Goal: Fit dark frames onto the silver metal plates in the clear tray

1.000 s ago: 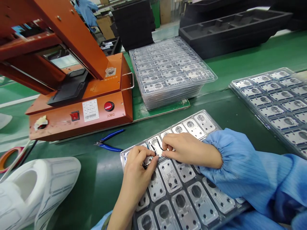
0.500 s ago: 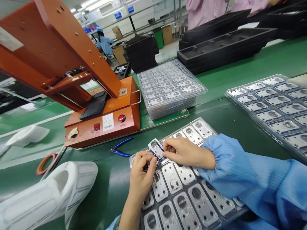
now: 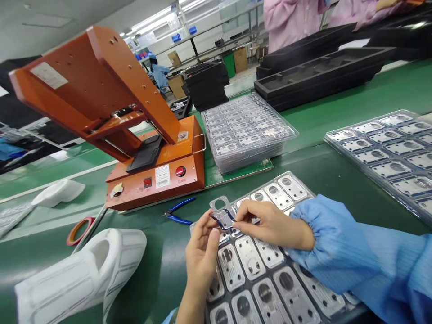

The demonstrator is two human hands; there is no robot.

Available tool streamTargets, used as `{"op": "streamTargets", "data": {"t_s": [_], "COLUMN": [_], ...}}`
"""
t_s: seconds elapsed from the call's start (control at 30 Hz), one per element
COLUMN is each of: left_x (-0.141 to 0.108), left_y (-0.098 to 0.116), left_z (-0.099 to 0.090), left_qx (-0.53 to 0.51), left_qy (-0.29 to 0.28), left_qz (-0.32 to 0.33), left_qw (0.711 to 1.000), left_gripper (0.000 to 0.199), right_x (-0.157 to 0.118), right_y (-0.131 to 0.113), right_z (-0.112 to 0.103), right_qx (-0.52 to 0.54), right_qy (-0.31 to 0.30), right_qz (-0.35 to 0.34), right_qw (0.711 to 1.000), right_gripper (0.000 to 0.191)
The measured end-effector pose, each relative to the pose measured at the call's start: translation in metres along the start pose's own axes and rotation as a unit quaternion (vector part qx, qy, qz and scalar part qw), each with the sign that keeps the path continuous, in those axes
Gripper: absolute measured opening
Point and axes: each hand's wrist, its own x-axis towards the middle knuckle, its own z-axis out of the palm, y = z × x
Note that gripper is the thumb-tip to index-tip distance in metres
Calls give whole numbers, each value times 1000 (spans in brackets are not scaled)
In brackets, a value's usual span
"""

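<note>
Above the near tray (image 3: 240, 279), a small thin plate (image 3: 221, 215) with a round hole, a see-through upper part and dark blue edging is tilted up between my hands. My left hand (image 3: 201, 254) has its fingertips closed at the plate's lower left edge. From the right, my right hand (image 3: 270, 222) pinches the plate's right edge between thumb and forefinger. Silver metal plates, each with one large hole and smaller ones, sit in the tray's pockets beneath. My right forearm, in a blue sleeve, covers part of the tray.
Blue-handled cutters (image 3: 178, 211) lie left of the tray. Beyond them stands an orange press (image 3: 155, 180). A stack of clear trays (image 3: 249, 130) is behind, and another filled tray (image 3: 388, 153) at right. White rolled film (image 3: 81, 270) and a tape ring (image 3: 79, 230) lie left. People in pink stand beyond black foam trays (image 3: 324, 74).
The small plate is lifted and turned more upright, its see-through part now showing. My left fingers have opened out a little. The whole view has shifted slightly right and down.
</note>
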Motion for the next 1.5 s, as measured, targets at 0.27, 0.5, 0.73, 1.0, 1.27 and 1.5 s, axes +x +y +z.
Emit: {"op": "streamTargets", "data": {"t_s": [0.27, 0.5, 0.73, 1.0, 1.27, 1.5], "left_x": [3, 2, -2, -6, -7, -7], "left_y": [5, 2, 8, 18, 15, 16], "left_z": [-1, -5, -1, 7, 5, 3], "left_qx": [3, 105, 81, 77, 99, 116], "left_qy": [-50, -52, 21, 54, 80, 71], "left_qz": [-13, 58, 48, 37, 54, 55], "left_qw": [999, 991, 995, 995, 990, 989], "left_gripper": [24, 11, 15, 16, 23, 23], "right_x": [-1, -3, -2, -3, -3, -4], "right_y": [4, 7, 5, 7, 7, 7], "right_z": [3, 5, 3, 5, 6, 5], "right_qx": [6, -15, -3, -2, 6, 7], "right_qy": [-26, -34, -63, -100, -114, -128], "right_qz": [20, 9, 2, 12, 8, 3], "right_qw": [999, 999, 998, 995, 993, 992], "right_gripper": [8, 9, 8, 7, 8, 7]}}
